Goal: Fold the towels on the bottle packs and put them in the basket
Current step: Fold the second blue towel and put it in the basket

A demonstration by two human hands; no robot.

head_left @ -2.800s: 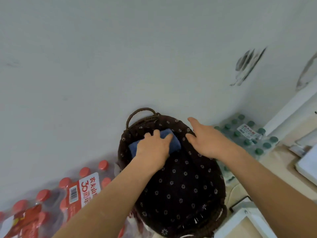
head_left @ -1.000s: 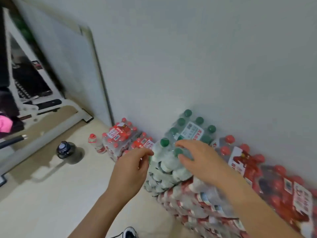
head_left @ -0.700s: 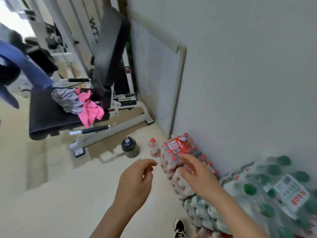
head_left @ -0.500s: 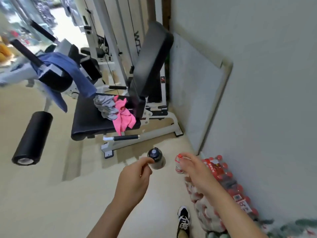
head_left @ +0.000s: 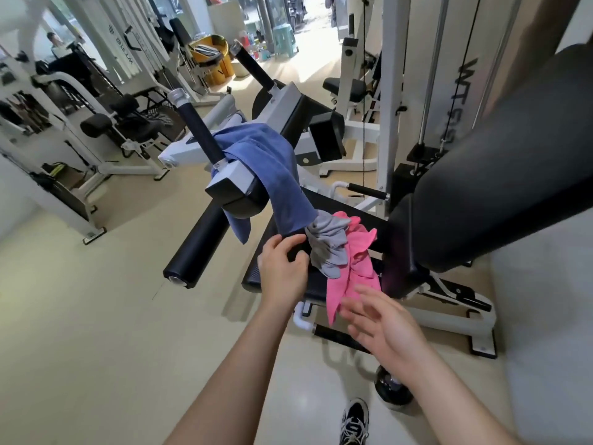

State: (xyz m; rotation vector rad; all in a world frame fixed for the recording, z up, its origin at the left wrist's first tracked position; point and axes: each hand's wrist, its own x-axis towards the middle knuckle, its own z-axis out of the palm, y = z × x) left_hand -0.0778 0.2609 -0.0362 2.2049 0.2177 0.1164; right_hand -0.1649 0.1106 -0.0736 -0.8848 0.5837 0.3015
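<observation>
A blue terry towel (head_left: 269, 162) hangs over the white metal arm of a gym machine (head_left: 236, 183). It is draped in loose folds, with one long end trailing down towards the bench seat and a shorter corner dangling on the other side. On the black padded surface (head_left: 333, 205) of the bench, just beside that trailing end, a crumpled grey towel (head_left: 330, 248) lies bunched in a heap. It touches a bright pink towel (head_left: 356, 268), which spills over the seat's front edge.

The person's left hand (head_left: 282, 271) is up at the hanging end of the blue towel with its fingers curled. I cannot tell whether it actually pinches the cloth. The right hand (head_left: 382, 322) is blurred, with its fingers spread and straight, holding nothing, just below the pink towel's drooping tip.

The bench's big black backrest pad (head_left: 497, 187) rises steeply on the right, and a black foam roller (head_left: 195, 252) sticks out low on the left. The pale cream floor (head_left: 96, 316) runs back through a room crowded with white-framed exercise machines. A yellow tub (head_left: 211, 56) stands far off. A round black bottle (head_left: 393, 390) stands on the floor near one black-and-white sneaker (head_left: 354, 419).

That makes three towels: one blue, one grey, one pink. There are two hands, one bottle and one shoe.
</observation>
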